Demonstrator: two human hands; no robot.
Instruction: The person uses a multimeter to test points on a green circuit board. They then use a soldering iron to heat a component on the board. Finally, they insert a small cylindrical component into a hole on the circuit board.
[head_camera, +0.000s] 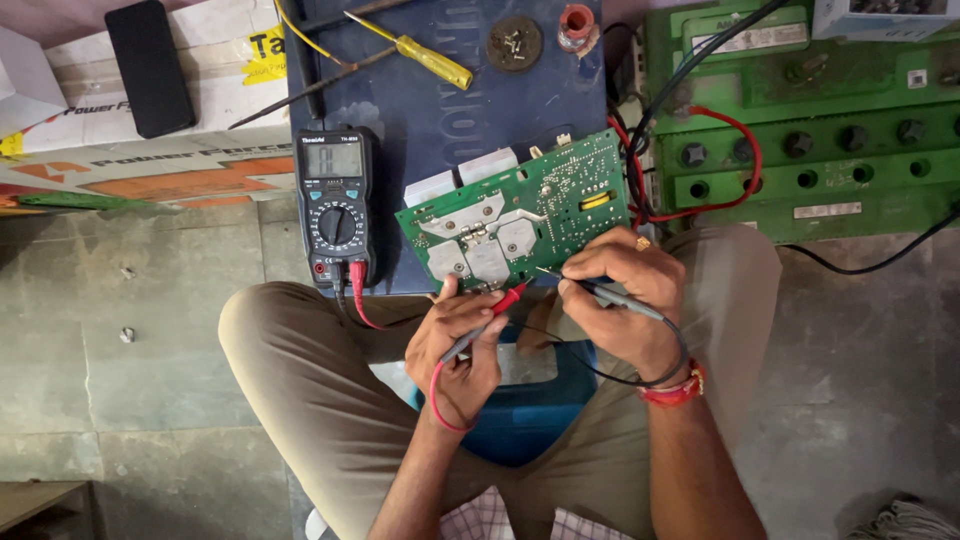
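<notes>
A green circuit board (545, 205) lies tilted on a dark blue battery top (440, 110), solder side up, with large silver pads near me. My left hand (458, 345) holds a red probe (505, 298) whose tip touches the board's near edge. My right hand (622, 300) grips a black probe (560, 277) pointed at the same edge. Both leads run to a black multimeter (336, 205) standing left of the board.
A yellow-handled screwdriver (425, 55), a small round lid with screws (514, 42) and a red cap (576, 22) lie on the battery. Green batteries (800, 130) with red and black wires sit at right. A black phone (150, 68) rests on cartons at left. A blue box sits between my knees.
</notes>
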